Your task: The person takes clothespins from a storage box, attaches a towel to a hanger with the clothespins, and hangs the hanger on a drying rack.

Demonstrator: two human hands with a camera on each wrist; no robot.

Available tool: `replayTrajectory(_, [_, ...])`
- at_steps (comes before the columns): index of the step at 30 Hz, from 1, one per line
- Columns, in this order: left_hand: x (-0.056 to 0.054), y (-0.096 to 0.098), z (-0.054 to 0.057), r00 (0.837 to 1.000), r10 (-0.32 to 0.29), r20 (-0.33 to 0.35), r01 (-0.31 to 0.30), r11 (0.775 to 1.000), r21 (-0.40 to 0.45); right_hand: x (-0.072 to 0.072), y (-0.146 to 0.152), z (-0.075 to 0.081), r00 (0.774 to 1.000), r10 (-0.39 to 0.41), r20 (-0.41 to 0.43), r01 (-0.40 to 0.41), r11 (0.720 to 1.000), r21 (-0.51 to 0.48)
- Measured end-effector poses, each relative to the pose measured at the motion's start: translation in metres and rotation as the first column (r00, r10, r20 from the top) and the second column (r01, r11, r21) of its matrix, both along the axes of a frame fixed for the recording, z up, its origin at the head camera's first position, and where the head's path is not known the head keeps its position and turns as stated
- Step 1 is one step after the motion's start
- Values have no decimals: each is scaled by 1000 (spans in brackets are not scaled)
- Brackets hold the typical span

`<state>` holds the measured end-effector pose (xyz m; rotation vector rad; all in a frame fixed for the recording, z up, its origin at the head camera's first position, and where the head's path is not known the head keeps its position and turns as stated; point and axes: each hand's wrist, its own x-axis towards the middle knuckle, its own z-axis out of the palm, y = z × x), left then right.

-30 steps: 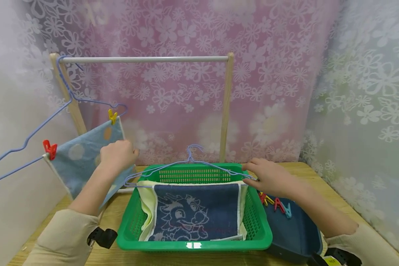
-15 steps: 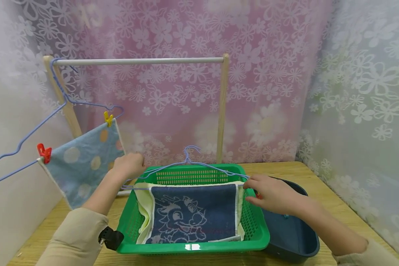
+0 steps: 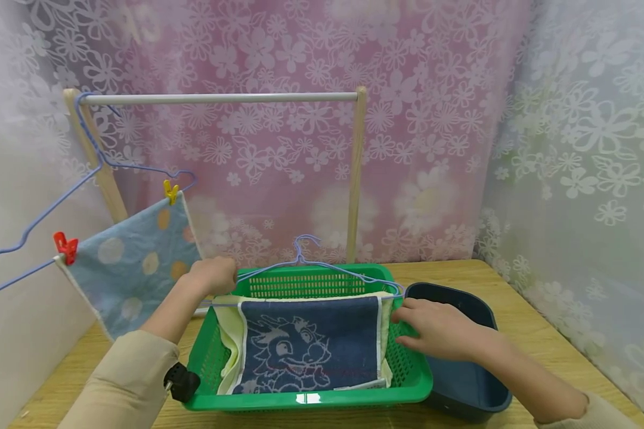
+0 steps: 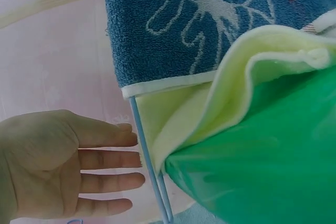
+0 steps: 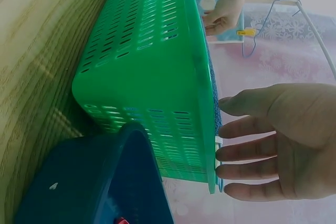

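Observation:
A navy towel [image 3: 322,342] with a white cartoon drawing hangs over the lower bars of blue wire hangers [image 3: 299,257], together with a pale yellow towel [image 3: 231,333]. Both towels are in the green basket [image 3: 370,395]. My left hand [image 3: 213,277] is at the left end of the hangers; in the left wrist view its straight fingers [image 4: 111,183] reach up to the hanger wire. At the basket's right rim is my right hand [image 3: 434,328], and the right wrist view shows its straight fingers [image 5: 247,170] right beside the rim and the hanger's end. Neither hand grips anything.
A dotted light blue cloth [image 3: 123,280] hangs at the left from another hanger, held by a red clothespin [image 3: 66,247] and a yellow clothespin [image 3: 170,192]. That hanger hooks on the rack's rod [image 3: 220,98]. A dark blue bin [image 3: 469,381] stands right of the basket.
My left hand has moved right and down, from in front of the dotted cloth to the hangers' left end. My right hand has come down slightly beside the basket's right rim.

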<state>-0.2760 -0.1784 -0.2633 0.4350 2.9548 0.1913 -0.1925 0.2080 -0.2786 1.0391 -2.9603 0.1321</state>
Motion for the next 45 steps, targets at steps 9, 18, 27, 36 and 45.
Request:
replayTrajectory(9, [-4,6,5,999,27,46,-23,997,-72,0,4,-2,1000,12,-7,-12,1000,0])
replayTrajectory(18, [-8,6,0,998,16,64,-9,995,-102,-1,3,-3,1000,12,-3,-12,1000,24])
replayTrajectory(27, [-9,2,-3,998,-17,56,24,993,-119,-4,5,-5,999,5,33,-6,1000,12])
replayTrajectory(36, [-3,-3,6,997,-76,3,76,997,-15,-5,5,-6,999,-9,33,8,1000,29])
replayTrajectory(45, [8,-4,15,989,-116,-95,108,991,-80,-9,5,-9,1000,-21,-1,21,998,57])
